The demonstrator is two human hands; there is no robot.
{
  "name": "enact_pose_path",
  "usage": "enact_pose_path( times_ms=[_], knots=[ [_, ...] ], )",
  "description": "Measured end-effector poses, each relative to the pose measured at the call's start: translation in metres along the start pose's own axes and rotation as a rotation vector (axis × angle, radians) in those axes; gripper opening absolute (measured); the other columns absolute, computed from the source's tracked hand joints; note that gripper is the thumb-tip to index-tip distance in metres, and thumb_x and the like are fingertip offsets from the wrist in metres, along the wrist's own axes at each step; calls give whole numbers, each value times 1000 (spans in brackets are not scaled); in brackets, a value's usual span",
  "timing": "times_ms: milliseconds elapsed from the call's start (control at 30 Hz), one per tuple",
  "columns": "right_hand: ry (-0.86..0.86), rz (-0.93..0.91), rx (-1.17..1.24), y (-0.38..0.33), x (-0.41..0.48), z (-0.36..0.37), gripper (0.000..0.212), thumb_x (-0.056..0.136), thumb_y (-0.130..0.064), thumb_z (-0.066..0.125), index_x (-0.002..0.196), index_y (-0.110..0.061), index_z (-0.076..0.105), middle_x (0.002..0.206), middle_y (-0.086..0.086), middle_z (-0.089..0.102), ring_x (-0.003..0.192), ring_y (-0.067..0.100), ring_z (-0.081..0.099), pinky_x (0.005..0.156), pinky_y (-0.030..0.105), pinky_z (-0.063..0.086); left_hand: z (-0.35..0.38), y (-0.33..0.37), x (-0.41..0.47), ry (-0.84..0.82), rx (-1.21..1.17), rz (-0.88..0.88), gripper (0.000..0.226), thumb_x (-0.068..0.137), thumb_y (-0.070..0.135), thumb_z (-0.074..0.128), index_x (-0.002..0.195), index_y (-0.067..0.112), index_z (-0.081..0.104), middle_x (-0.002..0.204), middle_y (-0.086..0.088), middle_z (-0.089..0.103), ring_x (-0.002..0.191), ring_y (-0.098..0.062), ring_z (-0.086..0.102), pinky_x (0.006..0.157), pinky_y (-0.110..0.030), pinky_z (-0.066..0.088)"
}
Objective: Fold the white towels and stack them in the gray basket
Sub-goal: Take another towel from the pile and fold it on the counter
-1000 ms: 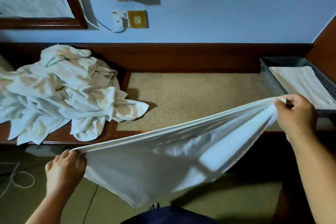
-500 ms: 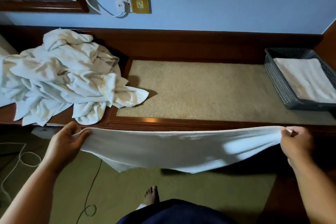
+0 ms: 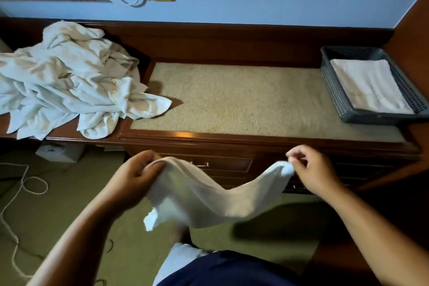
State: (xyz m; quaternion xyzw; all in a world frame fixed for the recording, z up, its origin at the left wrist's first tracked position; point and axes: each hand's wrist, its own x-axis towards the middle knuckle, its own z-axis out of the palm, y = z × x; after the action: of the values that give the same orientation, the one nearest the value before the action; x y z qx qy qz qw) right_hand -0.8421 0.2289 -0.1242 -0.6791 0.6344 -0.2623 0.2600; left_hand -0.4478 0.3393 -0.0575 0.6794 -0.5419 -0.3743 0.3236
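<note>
Both hands had hold of one white towel [image 3: 209, 195]. The left hand [image 3: 137, 176] had its fingers curled round one end, the cloth bunched against the palm. The right hand [image 3: 311, 169] pinched the opposite corner between thumb and fingertips. Between them the towel sagged in a loose curve, slack rather than taut, hanging in the air in front of the dresser [image 3: 232, 139] and above the green carpet [image 3: 69, 216]. One loose corner dangled below the left wrist.

On the dresser top, at its far right end, sat the gray basket [image 3: 334, 90] with a folded towel [image 3: 369, 86] lying flat inside it. At the left end lay a heap of white towels [image 3: 69, 86], rumpled and unfolded. One tongue of it spilled onto the beige panel [image 3: 232, 100] set into the top, and another drooped over the front edge. A pale cord [image 3: 23, 183] looped across the carpet to the left.
</note>
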Motion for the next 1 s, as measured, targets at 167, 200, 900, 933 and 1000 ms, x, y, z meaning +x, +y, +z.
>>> enact_pose_path(
  times_ms=[167, 200, 900, 933, 1000],
  knots=[
    [-607, -130, 143, -49, -56, 20, 38, 81, -34, 80, 111, -44, 59, 103, -16, 65, 93, -1, 63, 79, 24, 54, 84, 64, 5, 21, -508, -11, 6, 97, 16, 64, 97, 16, 57, 70, -7, 55, 60, -15, 50, 52, -26, 41],
    [-677, -132, 213, -58, -67, 24, 58, 74, -44, 84, 124, -43, 54, 115, -17, 62, 102, -2, 61, 84, 25, 54, 98, 76, 4, 13, -558, -16, 13, 99, 7, 60, 104, 19, 56, 72, -10, 56, 61, -18, 52, 54, -28, 43],
    [18, -260, 685, -125, -82, -19, 31, 89, -46, 62, 78, -17, 63, 65, 0, 61, 59, 6, 55, 55, 22, 42, 115, 85, 36, -634, -65, 394, 26, 91, 23, 63, 116, 24, 68, 111, -5, 70, 109, -16, 66, 96, -52, 51],
    [14, -259, 668, -130, -81, -19, 30, 89, -45, 61, 79, -17, 64, 67, 0, 63, 61, 5, 57, 57, 20, 43, 116, 76, 35, -650, -50, 387, 27, 94, 31, 64, 120, 33, 65, 119, 1, 68, 117, -15, 63, 101, -51, 49],
    [33, -270, 606, -139, -75, -17, 27, 91, -42, 59, 84, -17, 67, 73, -4, 67, 67, 2, 61, 61, 17, 46, 114, 63, 33, -603, -183, 332, 27, 99, 34, 62, 125, 32, 65, 128, -5, 65, 125, -23, 59, 108, -53, 44]
  ],
)
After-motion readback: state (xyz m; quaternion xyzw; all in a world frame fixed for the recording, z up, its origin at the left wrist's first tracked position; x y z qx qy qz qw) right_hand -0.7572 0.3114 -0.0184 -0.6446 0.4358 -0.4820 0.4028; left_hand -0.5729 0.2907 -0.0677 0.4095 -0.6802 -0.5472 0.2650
